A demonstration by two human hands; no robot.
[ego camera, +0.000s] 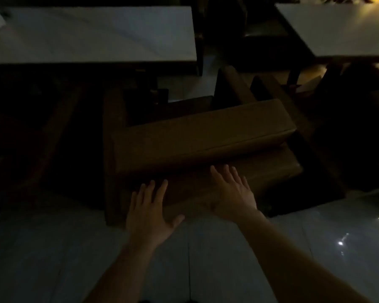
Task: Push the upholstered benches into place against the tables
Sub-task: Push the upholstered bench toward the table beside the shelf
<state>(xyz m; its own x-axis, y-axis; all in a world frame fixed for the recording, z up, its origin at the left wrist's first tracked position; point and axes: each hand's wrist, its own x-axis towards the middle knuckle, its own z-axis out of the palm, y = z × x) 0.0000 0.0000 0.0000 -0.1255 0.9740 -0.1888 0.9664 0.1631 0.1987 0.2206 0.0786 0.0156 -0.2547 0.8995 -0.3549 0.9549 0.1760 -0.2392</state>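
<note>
A brown upholstered bench (pixel 201 136) stands in the middle of the dim head view, its padded back slanting up to the right. My left hand (pixel 149 211) lies flat with spread fingers at the bench's near left corner. My right hand (pixel 232 191) rests flat with fingers apart on the bench's lower padded panel, just below the backrest. Neither hand grips anything. Beyond the bench a white-topped table (pixel 96 33) runs across the upper left, its underside lost in shadow.
A second white table (pixel 337 29) sits at the upper right, with dark wooden chair frames (pixel 271 90) between it and the bench. Pale glossy floor tiles (pixel 53 259) spread beneath my arms. The left side under the table is nearly black.
</note>
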